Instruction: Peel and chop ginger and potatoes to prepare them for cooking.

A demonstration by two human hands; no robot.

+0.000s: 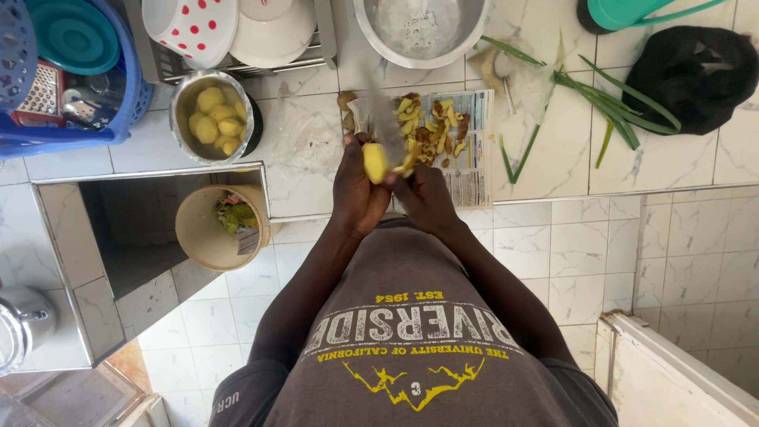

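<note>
Left hand: closed around a half-peeled yellow potato, held in the air just above the near edge of the sheet of paper.
Right hand: curled shut against the potato's right side, seemingly on a knife — the blade is blurred, so its edge cannot be made out.
Risk at the potato: the left thumb lies close to where the peel comes away; a slip on the wet flesh could, by this reading, bring the edge onto the fingers.
Peel pile: lying on the paper, beyond the potato; strips falling wide would land on the tiled counter or the floor.
Pot of peeled potatoes: left of the paper, near the counter's open corner — an elbow could knock it.
Bin: below that corner, on the floor, left of the person.
Steel bowl: beyond the paper.
Green leaves: right of the paper, well apart from the hands.
</note>
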